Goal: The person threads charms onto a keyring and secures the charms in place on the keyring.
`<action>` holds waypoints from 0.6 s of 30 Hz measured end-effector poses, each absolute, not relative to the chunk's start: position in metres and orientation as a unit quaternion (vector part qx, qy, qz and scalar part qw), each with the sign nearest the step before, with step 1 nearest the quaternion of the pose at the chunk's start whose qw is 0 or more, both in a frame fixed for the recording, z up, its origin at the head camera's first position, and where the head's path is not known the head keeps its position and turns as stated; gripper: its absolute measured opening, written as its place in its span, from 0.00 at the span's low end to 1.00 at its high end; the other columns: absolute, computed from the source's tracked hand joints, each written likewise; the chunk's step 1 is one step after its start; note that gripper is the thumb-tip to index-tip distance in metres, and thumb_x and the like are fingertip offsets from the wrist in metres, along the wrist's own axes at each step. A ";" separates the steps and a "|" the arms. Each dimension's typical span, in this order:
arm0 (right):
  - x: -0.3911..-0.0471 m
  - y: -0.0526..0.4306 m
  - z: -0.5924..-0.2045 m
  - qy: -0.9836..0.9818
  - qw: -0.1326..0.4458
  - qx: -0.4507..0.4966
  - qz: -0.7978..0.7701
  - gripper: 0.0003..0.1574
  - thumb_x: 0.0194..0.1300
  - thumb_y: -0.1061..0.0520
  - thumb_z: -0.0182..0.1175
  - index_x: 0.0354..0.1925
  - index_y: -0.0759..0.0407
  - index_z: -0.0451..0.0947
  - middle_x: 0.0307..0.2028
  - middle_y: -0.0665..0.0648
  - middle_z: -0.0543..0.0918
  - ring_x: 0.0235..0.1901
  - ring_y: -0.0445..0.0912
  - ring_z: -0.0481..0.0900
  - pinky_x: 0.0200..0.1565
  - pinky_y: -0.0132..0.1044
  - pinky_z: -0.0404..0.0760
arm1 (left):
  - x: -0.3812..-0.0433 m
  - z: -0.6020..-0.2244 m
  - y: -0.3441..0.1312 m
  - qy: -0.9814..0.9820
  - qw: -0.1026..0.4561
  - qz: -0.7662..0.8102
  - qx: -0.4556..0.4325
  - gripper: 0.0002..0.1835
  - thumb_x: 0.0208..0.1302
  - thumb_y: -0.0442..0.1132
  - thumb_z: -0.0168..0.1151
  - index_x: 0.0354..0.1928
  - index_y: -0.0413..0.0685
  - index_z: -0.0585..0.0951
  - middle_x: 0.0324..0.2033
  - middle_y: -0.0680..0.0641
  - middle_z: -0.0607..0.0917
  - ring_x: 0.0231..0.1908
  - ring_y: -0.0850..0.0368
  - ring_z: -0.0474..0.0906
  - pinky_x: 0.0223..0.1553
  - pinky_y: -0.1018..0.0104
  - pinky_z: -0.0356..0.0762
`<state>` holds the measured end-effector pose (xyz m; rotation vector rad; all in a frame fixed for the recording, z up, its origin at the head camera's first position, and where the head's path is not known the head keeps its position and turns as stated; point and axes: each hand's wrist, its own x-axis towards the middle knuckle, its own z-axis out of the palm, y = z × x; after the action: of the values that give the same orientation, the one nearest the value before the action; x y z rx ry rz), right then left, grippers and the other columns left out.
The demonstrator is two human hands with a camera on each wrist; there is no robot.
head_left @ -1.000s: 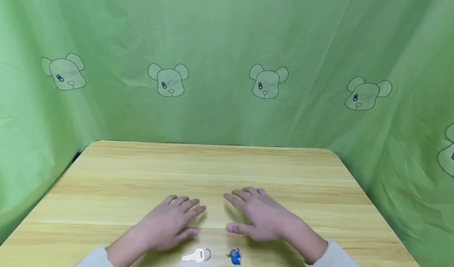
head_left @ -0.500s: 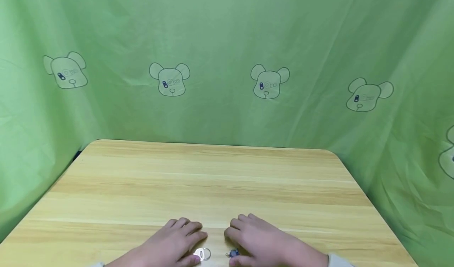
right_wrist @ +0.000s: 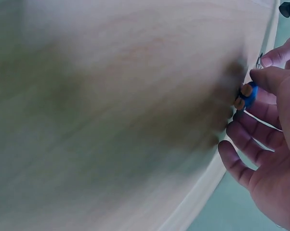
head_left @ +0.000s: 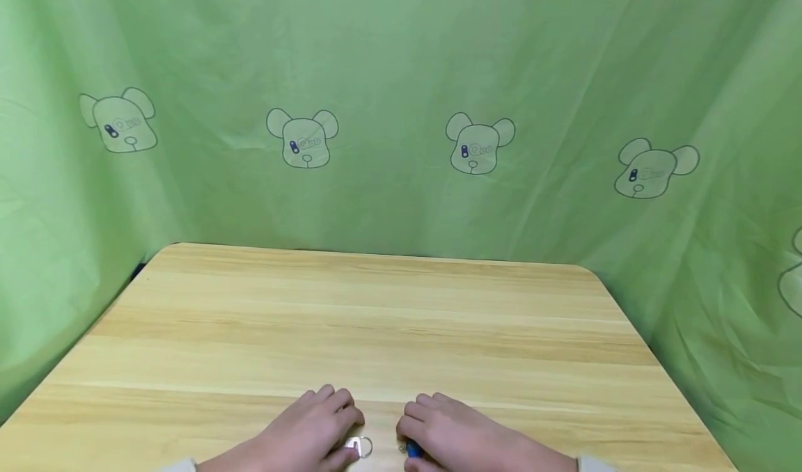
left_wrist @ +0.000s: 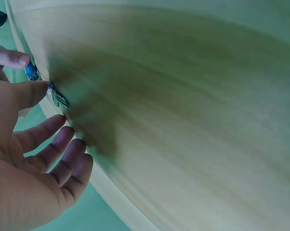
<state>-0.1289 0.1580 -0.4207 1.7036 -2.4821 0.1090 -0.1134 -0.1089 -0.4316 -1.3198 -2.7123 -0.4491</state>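
A pale metal key (head_left: 353,446) with a split ring lies on the wooden table near the front, mostly covered by my left hand (head_left: 307,430). My left thumb is on the key's head, and the fingers curl round its far side. In the left wrist view the key (left_wrist: 60,98) shows between thumb and index finger. Just to the right, my right hand (head_left: 454,434) covers a small blue figure charm (head_left: 413,450) with a small metal clasp. In the right wrist view the charm (right_wrist: 251,97), with orange patches, sits between the right thumb and fingers.
The light wooden table (head_left: 376,319) stretches away from the hands, with rounded far corners. Green cloth (head_left: 388,200) printed with bear heads hangs behind it and along both sides.
Both hands have come down and back toward the near edge, and their spread fingers have curled round the key and the charm. Both things stay in about the same spots.
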 end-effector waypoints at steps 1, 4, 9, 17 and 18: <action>-0.129 0.158 -0.421 -0.824 0.061 0.563 0.037 0.10 0.66 0.44 0.56 0.37 0.47 0.73 0.32 0.39 0.70 0.31 0.33 0.62 0.31 0.20 0.62 | -0.114 -0.431 -0.109 -0.889 0.043 -0.148 -0.432 0.15 0.63 0.53 0.60 0.43 0.51 0.80 0.36 0.60 0.75 0.32 0.68 0.64 0.29 0.76 0.64; -0.130 0.158 -0.421 -0.826 0.063 0.558 0.036 0.07 0.63 0.47 0.58 0.36 0.47 0.72 0.31 0.38 0.69 0.30 0.33 0.62 0.30 0.20 0.61 | -0.114 -0.430 -0.108 -0.889 0.035 -0.155 -0.429 0.13 0.62 0.53 0.61 0.40 0.52 0.80 0.34 0.61 0.74 0.32 0.68 0.63 0.28 0.77 0.65; -0.129 0.156 -0.423 -0.824 0.094 0.558 0.028 0.08 0.54 0.52 0.61 0.32 0.47 0.72 0.28 0.39 0.67 0.27 0.34 0.60 0.28 0.21 0.59 | -0.117 -0.427 -0.106 -0.894 0.006 -0.169 -0.415 0.11 0.60 0.53 0.64 0.37 0.55 0.78 0.31 0.63 0.71 0.31 0.68 0.63 0.30 0.75 0.66; -0.131 0.154 -0.426 -0.823 0.107 0.557 0.030 0.09 0.49 0.53 0.62 0.28 0.46 0.70 0.25 0.39 0.64 0.26 0.34 0.59 0.27 0.21 0.58 | -0.116 -0.419 -0.097 -0.916 -0.098 -0.210 -0.329 0.10 0.55 0.50 0.68 0.30 0.60 0.76 0.26 0.64 0.70 0.30 0.67 0.63 0.30 0.73 0.65; -0.131 0.154 -0.426 -0.824 0.111 0.555 0.030 0.10 0.48 0.53 0.62 0.28 0.46 0.70 0.25 0.39 0.64 0.25 0.34 0.59 0.27 0.21 0.58 | -0.116 -0.419 -0.096 -0.915 -0.105 -0.218 -0.322 0.10 0.55 0.49 0.69 0.29 0.59 0.76 0.25 0.64 0.70 0.29 0.67 0.63 0.29 0.73 0.66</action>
<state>-0.1311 0.1541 -0.4261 1.6313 -2.4193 0.0872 -0.1156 -0.0959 -0.4187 -1.0845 -3.0851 -0.7343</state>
